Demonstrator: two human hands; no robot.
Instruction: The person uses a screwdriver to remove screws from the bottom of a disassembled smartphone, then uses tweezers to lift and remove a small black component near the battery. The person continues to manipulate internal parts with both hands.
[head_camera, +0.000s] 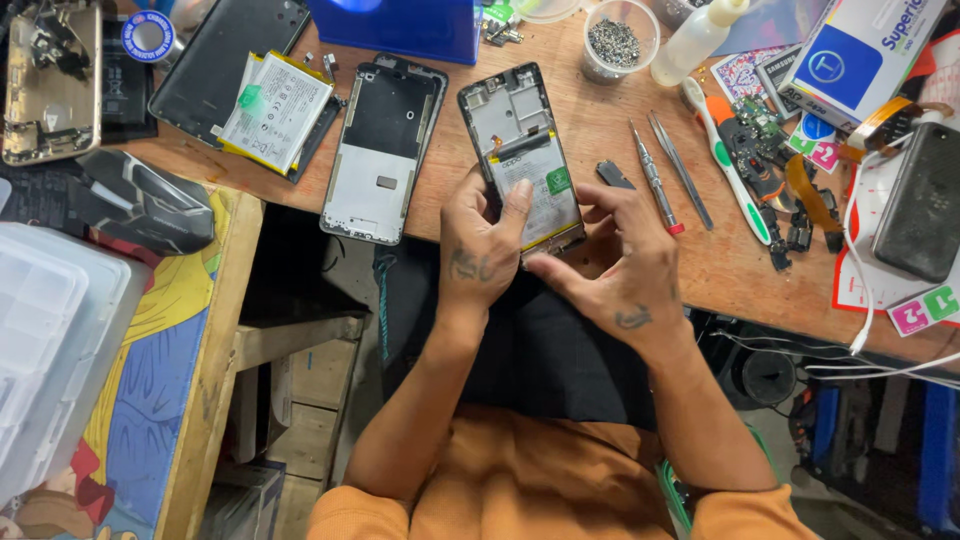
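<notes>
Holding the opened phone (520, 150) by its lower end at the centre of the frame, the left hand (478, 250) has its grip closed round the left edge with the thumb pressed onto the white battery (535, 190), while the right hand (625, 262) pinches the lower right corner. Seating that battery well seems to call for flat, even thumb pressure, with the frame braced against the table (580, 130) edge. Just right of the hands lie a screwdriver (655, 178) and tweezers (680, 170); left lies a spare phone frame (385, 148).
</notes>
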